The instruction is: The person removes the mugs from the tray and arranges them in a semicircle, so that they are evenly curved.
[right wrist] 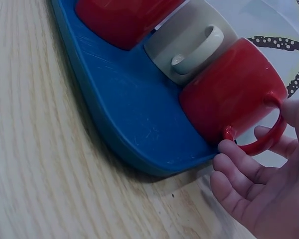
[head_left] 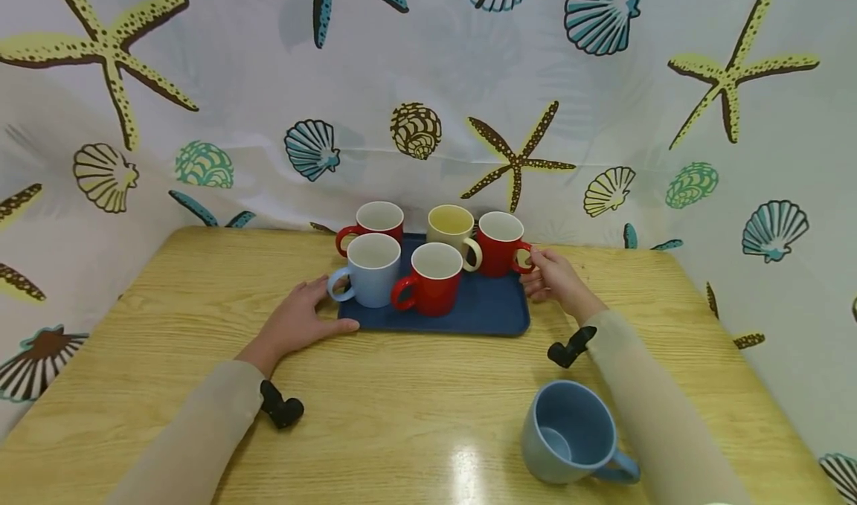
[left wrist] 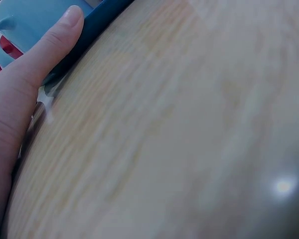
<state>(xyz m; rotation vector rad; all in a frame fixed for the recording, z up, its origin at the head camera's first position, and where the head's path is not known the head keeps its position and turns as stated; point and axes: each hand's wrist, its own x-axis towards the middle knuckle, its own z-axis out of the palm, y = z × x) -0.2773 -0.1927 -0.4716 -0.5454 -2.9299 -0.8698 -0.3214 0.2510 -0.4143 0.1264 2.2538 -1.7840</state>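
The right hand (head_left: 559, 282) pinches the rightmost red mug (head_left: 495, 256) on the tray (head_left: 492, 304) by its handle (right wrist: 262, 145), which juts past the edge, within easy reach. The left hand (head_left: 297, 323) lies spread against the tray's left corner, seemingly to steady it. One blue mug (head_left: 545, 453) stands off the tray.

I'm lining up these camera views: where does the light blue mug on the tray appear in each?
Head: the light blue mug is left of centre, on the near left part of the blue tray, beside the left hand.
Left wrist: top left corner, cut off by the frame and partly behind the left hand.
Right wrist: not in it.
Shared landmark: the blue tray, visible in all three.
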